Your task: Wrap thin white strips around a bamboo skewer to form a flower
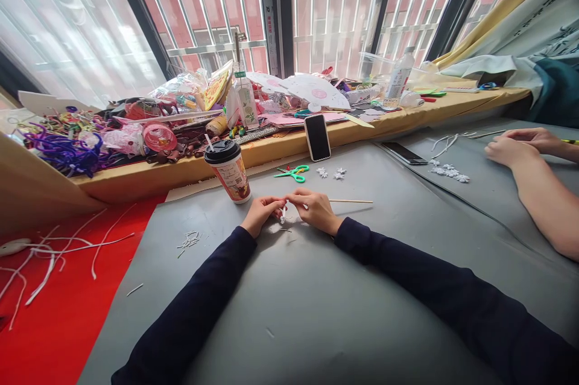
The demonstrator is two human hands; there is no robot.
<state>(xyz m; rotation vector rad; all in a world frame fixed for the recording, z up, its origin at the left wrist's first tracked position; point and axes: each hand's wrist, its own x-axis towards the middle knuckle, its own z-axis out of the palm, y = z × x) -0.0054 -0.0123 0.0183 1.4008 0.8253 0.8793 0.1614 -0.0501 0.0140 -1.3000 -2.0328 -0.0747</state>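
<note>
My left hand [263, 214] and my right hand [313, 210] meet over the grey table, fingertips pinched together. Between them is a small white pipe cleaner piece [283, 216], its lower end bunched into a curl. A thin wooden stick [351, 201] reaches out to the right from behind my right hand; whether that hand touches it is hidden. Just beyond my fingers lie green-handled scissors [295, 175]. To their right are two small white fuzzy shapes, one [322, 172] beside the other [339, 174].
A lidded paper cup [231, 174] stands left of my hands, near cut white bits [189, 241]. A phone [318, 139] leans against the cluttered ledge [275, 142]. At right, another person's hands [520, 146] work near white pieces [452, 174] and a dark phone [404, 153].
</note>
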